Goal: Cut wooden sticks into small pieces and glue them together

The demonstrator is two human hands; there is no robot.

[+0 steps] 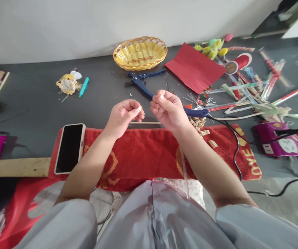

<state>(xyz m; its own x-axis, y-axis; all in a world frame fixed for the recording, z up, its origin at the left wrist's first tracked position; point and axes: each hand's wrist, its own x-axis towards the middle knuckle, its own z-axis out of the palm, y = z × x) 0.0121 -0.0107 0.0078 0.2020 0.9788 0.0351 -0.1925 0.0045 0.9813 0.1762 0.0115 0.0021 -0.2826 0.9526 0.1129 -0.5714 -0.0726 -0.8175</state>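
My left hand (124, 116) hovers above the dark table (35, 100), its fingers pinched on a tiny pale bit at the fingertips. My right hand (168, 109) is curled shut beside it, a few centimetres to the right; a thin clear strip (185, 173) hangs down from it toward my lap. A thin wooden stick (145, 122) lies on the table just below both hands. Blue-handled pliers (143, 83) lie behind the right hand. A red towel (143, 152) covers the table's near edge under my forearms.
A black phone (69, 148) lies on the towel's left end. A yellow wicker basket (140, 52) and red paper (194, 67) sit at the back. Sticks, tassels and tape clutter the right side, with a purple glue gun (278, 138) and its black cord. Small wooden pieces (199, 124) are by the right wrist.
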